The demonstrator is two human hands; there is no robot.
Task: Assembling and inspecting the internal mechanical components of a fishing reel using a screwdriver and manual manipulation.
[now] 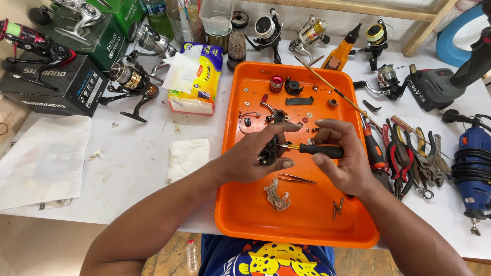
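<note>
Far left on the counter (128,153): a black box (56,84) w/ a red-and-black fishing reel (30,41) sitting on top, and a white sheet of paper (43,158) lying below it near the front edge. Next right, a gold-and-black reel (130,82) is standing just beside a yellow tissue pack (197,76); a folded white tissue (187,157) is lying in front of that, just beside the orange tray (245,214).

Over the tray's middle the left hand (255,156) is gripping a small black reel body (269,151), fingers wrapped round it, thumb underneath. Right hand (342,158) is pinching a black-handled screwdriver (319,150), held approx. level, its brass-coloured tip meeting the reel body. Both hands clamped, not open.

In the tray: tweezers (296,178) lying just below the hands, a crumpled dirty rag (276,195) nearer the front, small screws and washers scattered toward the back, plus a red spool cap (276,83).

Right of the tray: pliers and cutters w/ red handles (401,158) are lying in a bunch, then a blue rotary tool (473,158) w/ coiled cord at the far right edge. More reels are lining the back of the counter.
</note>
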